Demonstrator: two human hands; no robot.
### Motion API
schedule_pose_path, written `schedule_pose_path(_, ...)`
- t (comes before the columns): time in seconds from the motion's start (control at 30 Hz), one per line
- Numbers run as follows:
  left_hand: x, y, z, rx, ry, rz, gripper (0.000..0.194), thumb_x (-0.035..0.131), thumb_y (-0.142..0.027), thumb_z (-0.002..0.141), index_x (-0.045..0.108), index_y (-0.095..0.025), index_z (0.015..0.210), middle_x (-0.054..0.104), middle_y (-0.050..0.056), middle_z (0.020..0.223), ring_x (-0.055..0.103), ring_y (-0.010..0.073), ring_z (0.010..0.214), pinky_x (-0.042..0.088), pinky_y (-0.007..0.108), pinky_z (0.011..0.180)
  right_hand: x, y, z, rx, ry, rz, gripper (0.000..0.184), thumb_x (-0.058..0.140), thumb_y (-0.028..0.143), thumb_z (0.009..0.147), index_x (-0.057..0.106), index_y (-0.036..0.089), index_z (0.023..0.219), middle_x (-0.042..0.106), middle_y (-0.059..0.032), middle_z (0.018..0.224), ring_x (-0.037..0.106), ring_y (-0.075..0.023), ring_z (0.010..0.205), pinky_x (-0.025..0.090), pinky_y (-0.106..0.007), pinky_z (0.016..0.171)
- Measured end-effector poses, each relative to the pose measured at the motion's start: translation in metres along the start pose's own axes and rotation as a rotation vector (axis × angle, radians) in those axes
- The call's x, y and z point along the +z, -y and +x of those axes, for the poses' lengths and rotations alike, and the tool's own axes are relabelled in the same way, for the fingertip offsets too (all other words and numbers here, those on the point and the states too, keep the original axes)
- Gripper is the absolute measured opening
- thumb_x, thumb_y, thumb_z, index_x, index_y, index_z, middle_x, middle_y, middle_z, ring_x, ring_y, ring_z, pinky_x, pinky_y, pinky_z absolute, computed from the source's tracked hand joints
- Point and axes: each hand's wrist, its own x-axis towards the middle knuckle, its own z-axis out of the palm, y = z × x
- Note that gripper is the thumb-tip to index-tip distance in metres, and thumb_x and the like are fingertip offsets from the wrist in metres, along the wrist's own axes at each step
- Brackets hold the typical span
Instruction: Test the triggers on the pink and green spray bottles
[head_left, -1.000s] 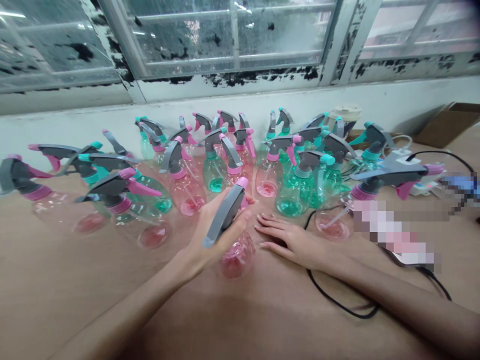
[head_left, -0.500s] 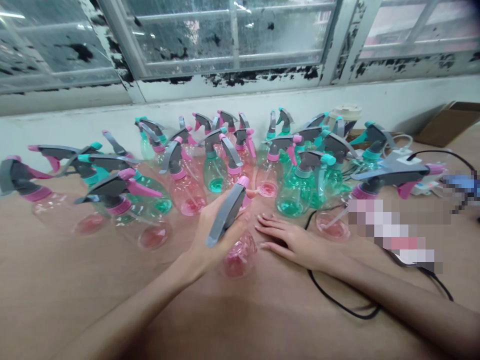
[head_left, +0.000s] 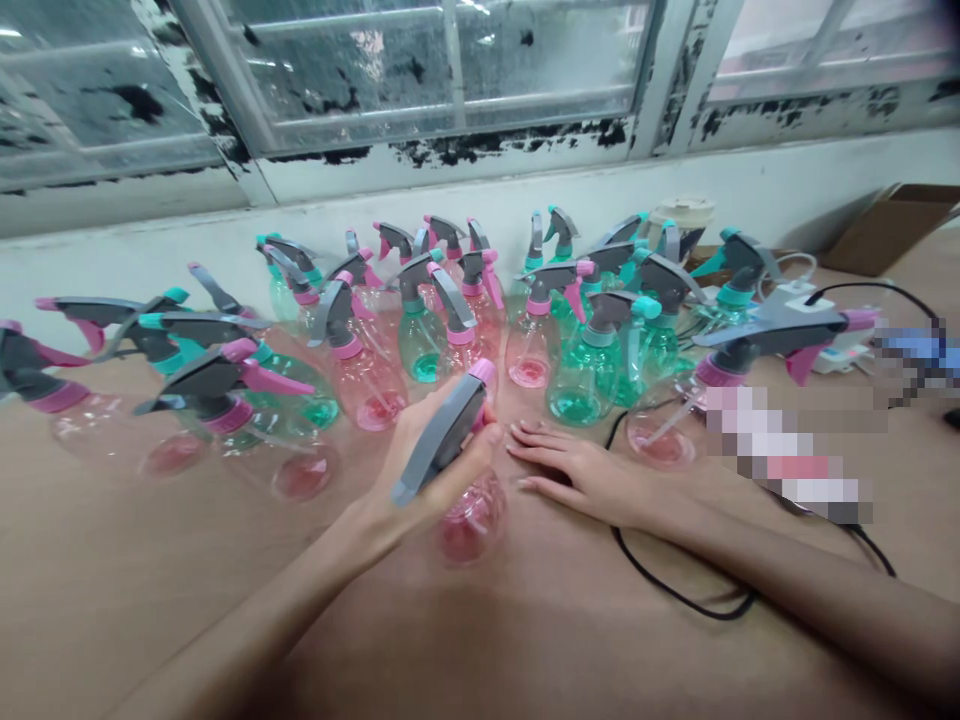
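Note:
My left hand [head_left: 427, 450] is wrapped round the neck of a pink spray bottle [head_left: 470, 520] with a grey and pink trigger head. The bottle is upright, its lower part showing below my fingers; the neck is mostly hidden by the hand. My right hand [head_left: 574, 470] lies flat on the table [head_left: 487, 640], fingers stretched toward the held bottle but apart from it. A green spray bottle [head_left: 581, 385] and a pink spray bottle [head_left: 531, 345] stand just beyond my right fingers. Left of my left hand is another pink spray bottle [head_left: 367, 380].
Several more pink and green spray bottles spread across the back, including a pink one [head_left: 277, 455] at left and one [head_left: 664, 430] at right. A black cable [head_left: 675, 595] loops near my right forearm. Power strips [head_left: 799, 295], a lidded cup [head_left: 682, 215] and a cardboard box [head_left: 885, 230] stand at right.
The whole view has shifted a little, so the bottles and window appear slightly farther left. My left hand keeps its hold on the spray bottle, and my right hand stays flat on the table.

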Motion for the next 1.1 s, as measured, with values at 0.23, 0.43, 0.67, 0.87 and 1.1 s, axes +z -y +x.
schedule_pose_path(0.23, 0.006, -0.001, -0.002, -0.012, -0.065, -0.088, 0.021, 0.053, -0.037, 0.085, 0.058, -0.023, 0.100, 0.051, -0.003, 0.071, 0.047, 0.0142, 0.060, 0.042, 0.028, 0.057, 0.000, 0.000, 0.000, 0.003, 0.024, -0.024, 0.050, 0.047, 0.046, 0.096, 0.053, 0.016, 0.137, 0.046, -0.0108, 0.146, 0.040, -0.0257, 0.138, 0.032, -0.047, 0.116)
schedule_pose_path(0.43, 0.005, -0.002, -0.004, 0.006, -0.058, -0.112, 0.023, 0.054, -0.033, 0.086, 0.062, -0.022, 0.104, 0.056, -0.001, 0.078, 0.049, 0.0147, 0.064, 0.044, 0.029, 0.063, 0.001, -0.001, -0.001, 0.004, 0.013, 0.007, 0.049, 0.048, 0.045, 0.096, 0.052, 0.021, 0.138, 0.045, -0.0087, 0.147, 0.039, -0.0259, 0.139, 0.032, -0.049, 0.116)
schedule_pose_path(0.67, 0.005, -0.005, -0.002, 0.015, -0.058, -0.100, 0.024, 0.053, -0.029, 0.084, 0.060, -0.021, 0.106, 0.062, 0.001, 0.086, 0.050, 0.0130, 0.060, 0.045, 0.029, 0.062, 0.000, -0.001, -0.002, -0.002, 0.026, 0.004, 0.050, 0.048, 0.045, 0.096, 0.050, 0.020, 0.139, 0.044, -0.0093, 0.148, 0.039, -0.0257, 0.139, 0.032, -0.048, 0.116)
schedule_pose_path(0.87, 0.002, -0.003, 0.000, 0.072, -0.054, 0.013, 0.010, 0.051, -0.029, 0.083, 0.057, -0.021, 0.081, 0.060, 0.001, 0.076, 0.058, 0.0184, 0.071, 0.047, 0.033, 0.067, 0.000, 0.000, -0.001, 0.004, 0.039, -0.024, 0.051, 0.045, 0.046, 0.097, 0.052, 0.018, 0.138, 0.045, -0.0102, 0.148, 0.038, -0.0250, 0.140, 0.031, -0.047, 0.117)
schedule_pose_path(1.1, 0.003, -0.011, -0.007, 0.012, -0.012, -0.053, 0.012, 0.054, -0.034, 0.088, 0.055, -0.023, 0.089, 0.057, -0.002, 0.075, 0.051, 0.0128, 0.059, 0.043, 0.027, 0.055, 0.002, -0.001, -0.001, -0.005, 0.001, 0.002, 0.047, 0.049, 0.045, 0.096, 0.053, 0.022, 0.137, 0.046, -0.0091, 0.147, 0.040, -0.0256, 0.138, 0.033, -0.048, 0.115)
